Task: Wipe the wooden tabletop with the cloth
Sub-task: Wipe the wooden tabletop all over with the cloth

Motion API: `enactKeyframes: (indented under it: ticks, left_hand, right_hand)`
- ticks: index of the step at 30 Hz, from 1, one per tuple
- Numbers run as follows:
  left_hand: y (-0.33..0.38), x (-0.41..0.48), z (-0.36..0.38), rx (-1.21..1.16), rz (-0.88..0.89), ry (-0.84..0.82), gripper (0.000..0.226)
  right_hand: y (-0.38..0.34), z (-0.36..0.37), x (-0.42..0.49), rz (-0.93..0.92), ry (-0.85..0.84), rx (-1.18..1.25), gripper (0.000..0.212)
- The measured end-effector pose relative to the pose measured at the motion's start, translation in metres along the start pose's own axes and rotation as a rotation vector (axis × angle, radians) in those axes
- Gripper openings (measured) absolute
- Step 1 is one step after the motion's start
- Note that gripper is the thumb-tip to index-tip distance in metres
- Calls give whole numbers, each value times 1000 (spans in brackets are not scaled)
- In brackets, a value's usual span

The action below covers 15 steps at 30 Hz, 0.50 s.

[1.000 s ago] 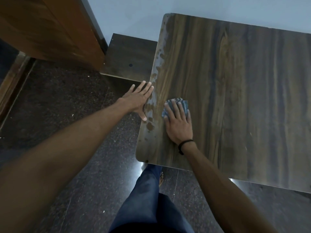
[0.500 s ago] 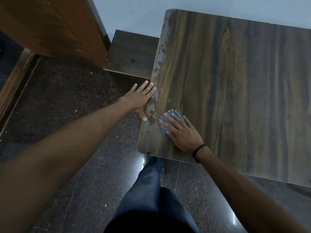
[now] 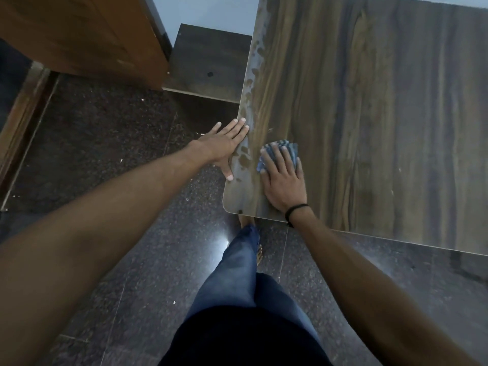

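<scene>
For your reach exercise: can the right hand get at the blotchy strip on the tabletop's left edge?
Probably yes: the right hand presses the cloth beside the blotchy strip, nothing between, though the left hand rests there.

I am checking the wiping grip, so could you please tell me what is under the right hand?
A blue cloth lies under the right hand, pressed flat on the wooden tabletop. Only its edges show around the hand; the rest of it is covered.
</scene>
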<state>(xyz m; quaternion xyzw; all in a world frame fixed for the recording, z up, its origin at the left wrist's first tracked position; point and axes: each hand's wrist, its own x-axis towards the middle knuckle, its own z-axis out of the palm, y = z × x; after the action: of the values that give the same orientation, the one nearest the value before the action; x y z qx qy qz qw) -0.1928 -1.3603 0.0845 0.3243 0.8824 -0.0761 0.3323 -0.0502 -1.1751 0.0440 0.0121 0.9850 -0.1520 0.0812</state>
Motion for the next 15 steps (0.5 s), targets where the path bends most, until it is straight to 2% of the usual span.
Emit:
enactKeyframes:
  ticks: [2, 5, 7, 9, 10, 12, 14, 15]
  left_hand:
    - [0, -2, 1, 2, 19, 2, 158]
    - [1, -6, 5, 15, 33, -7, 158]
    - [2, -10, 10, 21, 39, -2, 158]
    - [3, -12, 15, 18, 47, 9, 158]
    - [4, -13, 16, 20, 50, 15, 158]
    - [5, -15, 15, 24, 53, 21, 156]
    - [6, -18, 15, 26, 51, 24, 154]
    - [7, -18, 16, 28, 47, 29, 153]
  right_hand:
    - [-13, 12, -21, -123, -4, -55, 53]
    - [16, 13, -44, -315, -50, -134, 53]
    - [22, 6, -31, -203, -23, -95, 52]
    - [3, 7, -23, -2, 19, -17, 52]
    - [-12, 11, -25, 28, 25, -6, 53]
    - [-24, 22, -45, -138, 9, -61, 53]
    - [-4, 22, -65, -362, -40, -129, 52]
    - [10, 18, -64, -400, -58, -150, 51]
